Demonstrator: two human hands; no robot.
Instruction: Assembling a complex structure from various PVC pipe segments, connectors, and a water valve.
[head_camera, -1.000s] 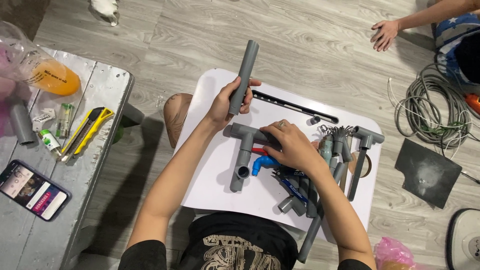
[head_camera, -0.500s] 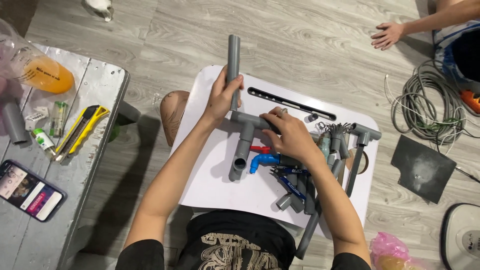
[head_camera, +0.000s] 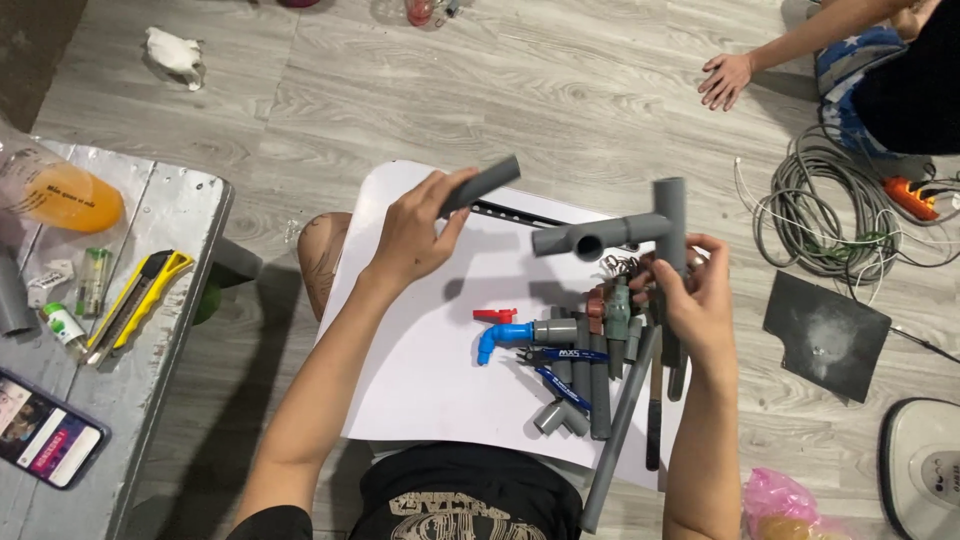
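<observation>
Your left hand (head_camera: 415, 232) holds a plain grey pipe piece (head_camera: 482, 186); your right hand (head_camera: 695, 290) holds a grey pipe assembly (head_camera: 625, 230). White board (head_camera: 425, 350) beneath. Tap (head_camera: 503, 333): blue body, red handle. Pliers (head_camera: 560, 370): blue grips. Loose pipes (head_camera: 600, 385): grey. Utility knife (head_camera: 135, 300): yellow and black. Floor (head_camera: 480, 90): pale grey wood grain. Cable coil (head_camera: 820, 215): grey. Bag (head_camera: 780, 500): pink.

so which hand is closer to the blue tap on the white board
Right. The right hand is just up-right of the blue tap; the left hand is raised farther above it.
</observation>
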